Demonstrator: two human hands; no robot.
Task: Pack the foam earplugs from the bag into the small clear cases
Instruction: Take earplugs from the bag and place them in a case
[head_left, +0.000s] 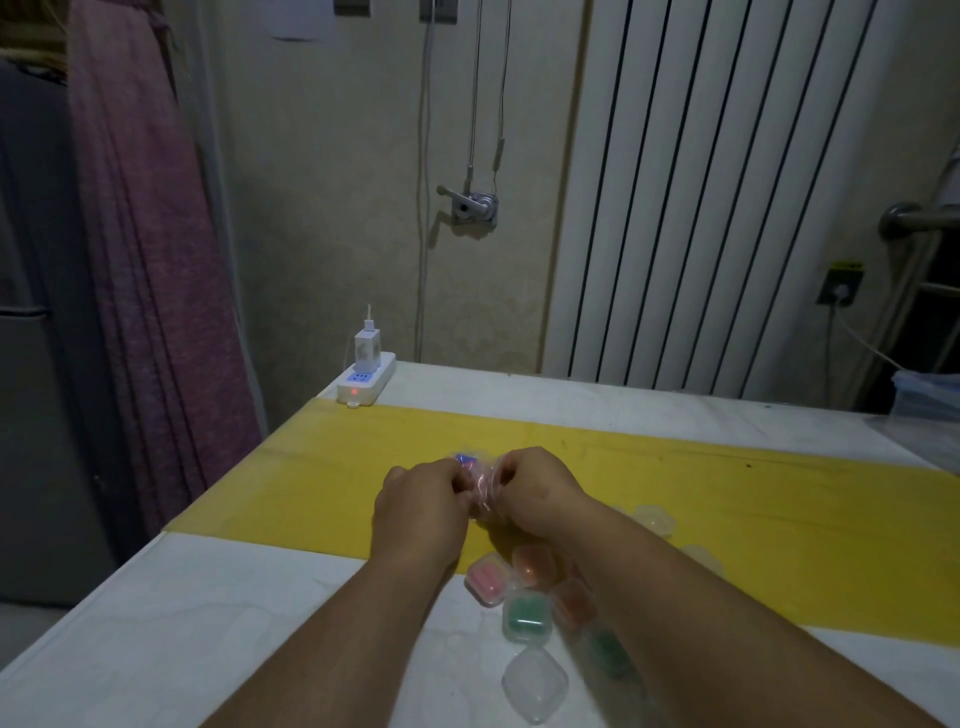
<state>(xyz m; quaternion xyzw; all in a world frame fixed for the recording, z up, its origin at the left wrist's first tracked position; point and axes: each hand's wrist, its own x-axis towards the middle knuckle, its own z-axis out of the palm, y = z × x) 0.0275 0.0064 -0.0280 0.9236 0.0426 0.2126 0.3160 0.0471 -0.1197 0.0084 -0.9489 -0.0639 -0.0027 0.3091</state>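
Note:
Both hands hold a crinkled clear plastic bag (480, 486) above the yellow strip of the table. My left hand (421, 499) grips its left side and my right hand (535, 488) grips its right side, fingers curled into the plastic. A blue earplug (464, 459) shows at the bag's top. Below my hands lie several small clear cases: a pink-filled case (485, 578), an orange-filled case (532, 564), a green-filled case (524, 618), and an empty case (535, 683). More cases sit partly hidden under my right forearm.
The white table (182, 623) has a yellow band (779, 499) across it. A power strip with a charger (363, 379) sits at the far left corner. Two pale cases (655, 517) lie right of my hands. A radiator stands behind.

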